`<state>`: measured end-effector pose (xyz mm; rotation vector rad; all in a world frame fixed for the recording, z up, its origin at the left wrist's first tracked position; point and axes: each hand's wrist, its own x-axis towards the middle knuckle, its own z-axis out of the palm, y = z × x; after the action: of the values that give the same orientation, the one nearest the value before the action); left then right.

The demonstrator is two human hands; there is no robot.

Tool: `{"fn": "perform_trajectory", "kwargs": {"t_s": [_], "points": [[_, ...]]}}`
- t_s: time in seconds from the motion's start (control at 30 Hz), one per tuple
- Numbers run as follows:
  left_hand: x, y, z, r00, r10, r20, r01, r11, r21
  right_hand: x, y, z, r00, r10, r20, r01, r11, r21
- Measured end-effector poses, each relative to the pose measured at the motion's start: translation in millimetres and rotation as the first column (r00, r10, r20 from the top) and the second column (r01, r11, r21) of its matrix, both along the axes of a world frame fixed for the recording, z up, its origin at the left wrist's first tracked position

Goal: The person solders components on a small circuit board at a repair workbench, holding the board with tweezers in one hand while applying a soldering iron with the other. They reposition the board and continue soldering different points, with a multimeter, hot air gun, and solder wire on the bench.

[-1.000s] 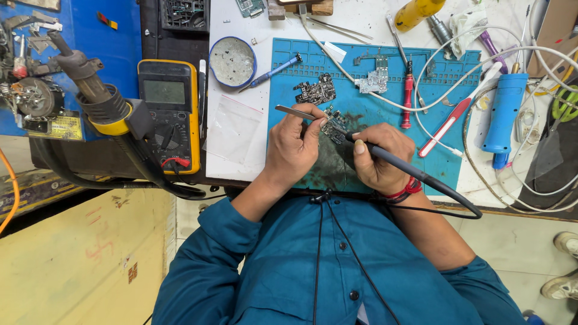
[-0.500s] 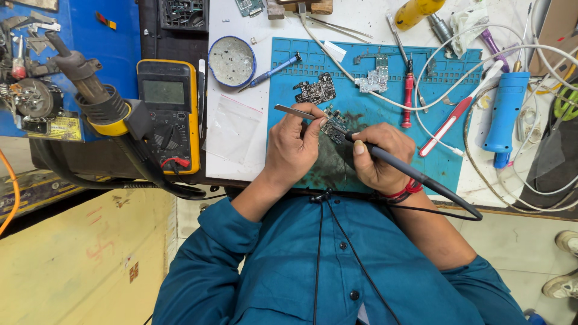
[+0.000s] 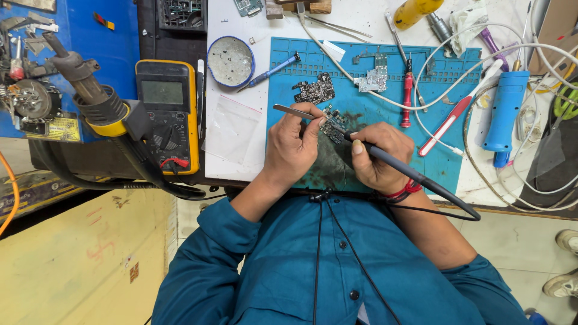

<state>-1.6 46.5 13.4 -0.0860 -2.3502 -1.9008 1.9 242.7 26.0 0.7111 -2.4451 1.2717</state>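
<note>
Two hands are busy over one small circuit board (image 3: pixel 333 123) on the blue mat (image 3: pixel 457 168). We see the left hand (image 3: pixel 293 147) pinched shut on tweezers (image 3: pixel 295 111) and the right hand (image 3: pixel 374 157) wrapped around a soldering iron (image 3: pixel 415 177), its tip at the board. The work looks mid-way to us, though the joint itself is too small to judge. Another board (image 3: pixel 314 91) lies untouched just beyond.

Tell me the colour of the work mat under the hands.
The work mat is teal blue, darkly stained near the hands; the head view shows it.
</note>
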Motion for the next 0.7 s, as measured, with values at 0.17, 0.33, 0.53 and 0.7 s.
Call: {"fn": "perform_trajectory", "kwargs": {"t_s": [0.17, 0.33, 0.53, 0.7], "points": [[0.0, -0.1, 0.1, 1.000, 0.001, 0.014, -0.001, 1.000, -0.002, 0.5, -0.2, 1.3, 1.000, -0.007, -0.001, 0.007, 1.000, 0.009], [-0.3, -0.6, -0.2, 1.000, -0.001, 0.017, 0.001, 1.000, -0.004, -0.2, -1.3, 1.9, 1.000, -0.010, 0.003, 0.010, 1.000, -0.001], [0.3, -0.3, 0.0, 1.000, -0.004, -0.004, 0.004, 1.000, -0.003, 0.1, -0.6, 2.4, 1.000, -0.015, -0.003, 0.015, 1.000, 0.010], [0.2, -0.5, 0.5, 1.000, -0.001, -0.010, 0.001, 1.000, -0.012, 0.6, -0.4, 2.3, 1.000, -0.013, 0.005, 0.013, 1.000, 0.021]]}}
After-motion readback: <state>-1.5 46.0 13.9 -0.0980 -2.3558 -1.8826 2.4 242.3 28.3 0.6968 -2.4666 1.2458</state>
